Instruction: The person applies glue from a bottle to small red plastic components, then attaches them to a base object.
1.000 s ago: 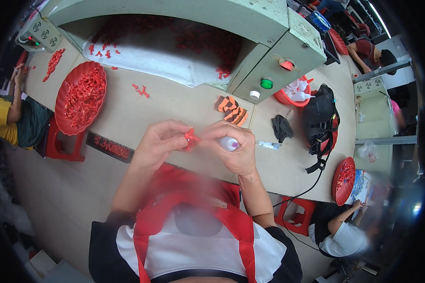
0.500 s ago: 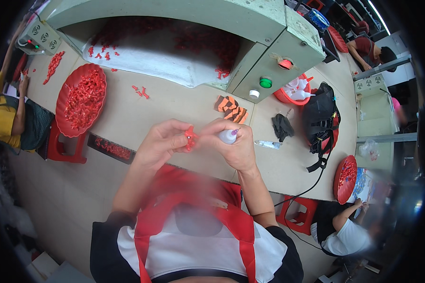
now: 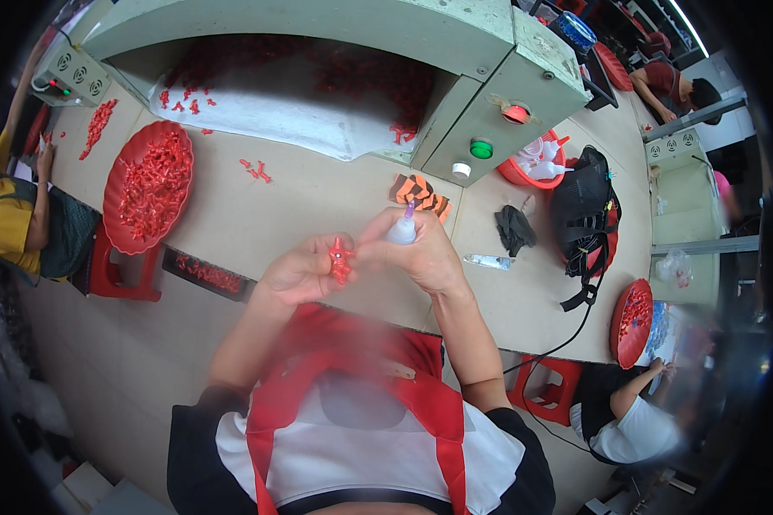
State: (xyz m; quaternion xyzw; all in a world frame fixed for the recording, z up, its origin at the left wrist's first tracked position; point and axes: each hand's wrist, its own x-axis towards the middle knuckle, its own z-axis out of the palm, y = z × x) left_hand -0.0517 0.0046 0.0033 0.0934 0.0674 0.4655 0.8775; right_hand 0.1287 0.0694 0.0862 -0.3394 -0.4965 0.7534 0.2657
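Head view looks straight down on a person in a red apron, both bare hands raised together over a tan worktable point(image 3: 258, 219). Their left hand point(image 3: 299, 273) is curled, fingertips pinching a small red plastic part point(image 3: 341, 259) that stands upright between thumb and fingers. Right beside it, almost touching, the right hand point(image 3: 421, 256) is wrapped around a small white squeeze bottle point(image 3: 403, 229) with a purple tip, its nozzle pointing up and away from the person (whether the thumb also touches the red part I cannot tell). Just beyond the hands lies an orange-and-black striped bundle point(image 3: 423, 194), and to the right of it a dark crumpled cloth point(image 3: 514, 230) and a small silvery tube point(image 3: 488, 262). Off to the left a round red tray point(image 3: 116, 193) heaped with red parts sits at the table edge, a few loose red pieces point(image 3: 256, 169) scattered between it and the hands. A big pale green machine housing point(image 3: 455, 51) runs along the far side, with a green button point(image 3: 482, 148) on its face. A black bag point(image 3: 586, 215) rests further right, and other people sit at neighbouring spots, left and lower right.
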